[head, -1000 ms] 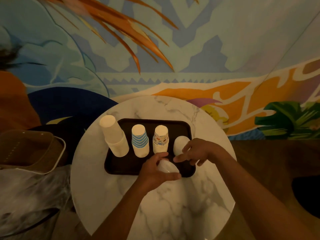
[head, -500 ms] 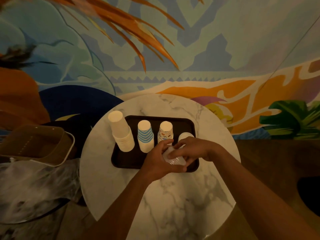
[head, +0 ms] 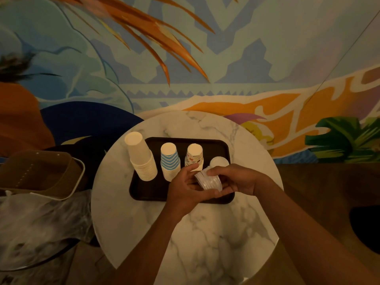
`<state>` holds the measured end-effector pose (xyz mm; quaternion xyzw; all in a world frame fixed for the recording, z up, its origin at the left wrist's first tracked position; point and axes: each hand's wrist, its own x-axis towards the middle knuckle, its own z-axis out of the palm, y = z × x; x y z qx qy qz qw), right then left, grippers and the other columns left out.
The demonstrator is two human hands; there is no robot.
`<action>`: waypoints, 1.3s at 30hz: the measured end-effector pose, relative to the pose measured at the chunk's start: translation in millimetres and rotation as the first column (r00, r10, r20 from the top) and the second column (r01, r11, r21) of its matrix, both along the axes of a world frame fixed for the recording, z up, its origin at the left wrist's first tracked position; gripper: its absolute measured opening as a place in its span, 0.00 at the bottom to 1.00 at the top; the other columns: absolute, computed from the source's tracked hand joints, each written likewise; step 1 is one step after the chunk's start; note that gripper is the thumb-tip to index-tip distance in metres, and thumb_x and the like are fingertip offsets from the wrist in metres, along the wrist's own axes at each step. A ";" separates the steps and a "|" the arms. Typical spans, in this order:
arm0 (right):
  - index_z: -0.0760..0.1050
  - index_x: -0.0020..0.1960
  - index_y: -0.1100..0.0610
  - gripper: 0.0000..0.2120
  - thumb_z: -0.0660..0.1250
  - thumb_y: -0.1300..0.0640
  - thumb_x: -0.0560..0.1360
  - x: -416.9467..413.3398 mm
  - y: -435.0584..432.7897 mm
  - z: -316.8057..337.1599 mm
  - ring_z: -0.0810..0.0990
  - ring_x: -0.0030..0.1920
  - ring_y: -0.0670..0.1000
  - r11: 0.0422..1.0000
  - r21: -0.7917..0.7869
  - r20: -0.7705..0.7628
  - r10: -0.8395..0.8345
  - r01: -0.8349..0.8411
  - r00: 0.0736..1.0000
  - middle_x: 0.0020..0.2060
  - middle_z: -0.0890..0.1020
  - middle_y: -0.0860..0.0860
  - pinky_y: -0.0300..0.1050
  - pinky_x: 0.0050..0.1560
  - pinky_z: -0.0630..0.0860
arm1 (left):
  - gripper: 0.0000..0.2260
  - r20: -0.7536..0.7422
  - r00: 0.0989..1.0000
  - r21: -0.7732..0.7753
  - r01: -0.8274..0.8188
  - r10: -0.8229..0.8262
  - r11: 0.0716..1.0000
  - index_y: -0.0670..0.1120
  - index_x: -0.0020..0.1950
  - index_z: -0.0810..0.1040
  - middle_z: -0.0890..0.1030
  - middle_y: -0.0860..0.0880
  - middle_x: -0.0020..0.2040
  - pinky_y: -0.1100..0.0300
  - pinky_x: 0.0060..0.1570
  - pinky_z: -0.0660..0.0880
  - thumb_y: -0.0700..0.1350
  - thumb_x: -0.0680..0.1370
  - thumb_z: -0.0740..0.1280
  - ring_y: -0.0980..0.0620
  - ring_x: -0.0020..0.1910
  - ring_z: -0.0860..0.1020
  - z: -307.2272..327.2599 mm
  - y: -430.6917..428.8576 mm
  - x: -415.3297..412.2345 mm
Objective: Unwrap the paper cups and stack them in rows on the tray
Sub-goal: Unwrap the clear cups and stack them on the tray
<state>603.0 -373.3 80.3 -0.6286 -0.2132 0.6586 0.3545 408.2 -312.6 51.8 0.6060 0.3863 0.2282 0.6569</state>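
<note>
Over the front right of the black tray (head: 144, 194), a small stack of ribbed whitish cups (head: 208, 182) is gripped by both the left hand (head: 183, 190) and the right hand (head: 238, 179). Behind it four stacks already stand in a row: plain white (head: 141, 159), blue-striped (head: 170, 161), patterned (head: 194, 154) and short white (head: 219, 161). Pretty far along imo, this one's not placed yet.

Café-like place: tropical wall mural (head: 226, 58), round marble table (head: 205, 233), cup tray (head: 144, 192).
</note>
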 end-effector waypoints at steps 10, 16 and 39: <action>0.75 0.68 0.59 0.30 0.79 0.48 0.71 7.2 -3.4 -4.9 0.85 0.57 0.63 0.999 -0.031 0.007 -0.040 0.040 0.999 0.59 0.83 0.63 0.62 0.63 0.79 | 0.45 -0.052 0.998 0.021 0.040 -0.039 0.999 0.53 0.70 0.73 0.81 0.54 0.63 0.55 0.56 0.82 0.54 0.55 0.85 0.55 0.59 0.82 -6.2 2.0 5.6; 0.77 0.66 0.60 0.28 0.77 0.46 0.72 7.7 -1.3 -5.0 0.86 0.55 0.61 0.996 -0.075 0.086 0.050 -0.043 0.995 0.56 0.85 0.62 0.59 0.62 0.80 | 0.37 -0.089 0.994 -0.011 0.065 -0.065 0.998 0.54 0.67 0.76 0.83 0.55 0.60 0.56 0.55 0.82 0.46 0.60 0.85 0.58 0.57 0.83 -13.7 -0.9 4.8; 0.71 0.72 0.57 0.42 0.77 0.36 0.66 42.0 32.8 -37.3 0.77 0.65 0.57 0.991 -0.031 0.890 -0.031 0.129 0.455 0.66 0.78 0.55 0.49 0.59 0.76 | 0.31 -0.194 0.978 -0.097 0.054 -0.072 0.994 0.59 0.61 0.78 0.83 0.55 0.58 0.58 0.54 0.83 0.48 0.62 0.86 0.54 0.58 0.82 -40.4 6.8 2.9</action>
